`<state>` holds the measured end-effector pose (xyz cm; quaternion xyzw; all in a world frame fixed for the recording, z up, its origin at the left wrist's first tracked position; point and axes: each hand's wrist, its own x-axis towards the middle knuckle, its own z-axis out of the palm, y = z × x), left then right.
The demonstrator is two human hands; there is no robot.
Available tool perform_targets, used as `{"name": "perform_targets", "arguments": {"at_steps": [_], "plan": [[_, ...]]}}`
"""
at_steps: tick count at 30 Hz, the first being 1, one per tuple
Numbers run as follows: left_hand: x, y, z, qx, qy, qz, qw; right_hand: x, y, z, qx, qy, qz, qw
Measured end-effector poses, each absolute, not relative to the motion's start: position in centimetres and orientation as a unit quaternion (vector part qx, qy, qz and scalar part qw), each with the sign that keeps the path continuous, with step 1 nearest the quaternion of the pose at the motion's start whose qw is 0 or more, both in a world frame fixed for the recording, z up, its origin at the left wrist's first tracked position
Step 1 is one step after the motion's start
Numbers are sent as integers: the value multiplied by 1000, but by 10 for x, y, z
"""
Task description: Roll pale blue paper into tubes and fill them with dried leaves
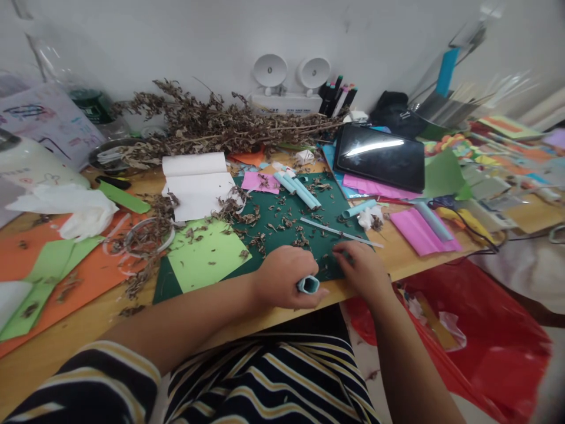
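Beside the red bag (498, 347) of scraps (451, 331), left hand (282, 278) grips blue roll (308, 285).

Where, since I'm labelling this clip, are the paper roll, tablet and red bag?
paper roll (308, 285), head view, open end.
tablet (378, 156), head view, screen middle.
red bag (485, 341), head view, front face.

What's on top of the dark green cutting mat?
Lime paper sheet, pink note, pale blue paper tubes, a thin white strip, dried leaf crumbs. The left hand, gripping a pale blue roll, and right hand rest on its near edge. Mat beneath them is hidden.
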<state>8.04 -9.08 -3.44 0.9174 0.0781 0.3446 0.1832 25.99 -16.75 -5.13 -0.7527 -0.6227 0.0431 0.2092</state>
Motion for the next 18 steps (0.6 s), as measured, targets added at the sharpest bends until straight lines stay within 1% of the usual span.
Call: {"name": "perform_targets", "arguments": {"at_steps": [3, 6, 12, 15, 18], "plan": [[80, -94, -34, 920, 47, 359, 148, 259, -160, -48, -755, -633, 34, 169], [80, -97, -36, 917, 41, 372, 138, 248, -150, -41, -762, -631, 32, 139], [84, -103, -41, 915, -16, 386, 118, 219, -120, -27, -789, -609, 85, 7], [85, -102, -44, 916, -8, 383, 119, 214, -106, -26, -766, -634, 109, -21], [85, -102, -45, 923, -12, 366, 119, 216, -98, -28, -736, -664, 131, -26]]}}
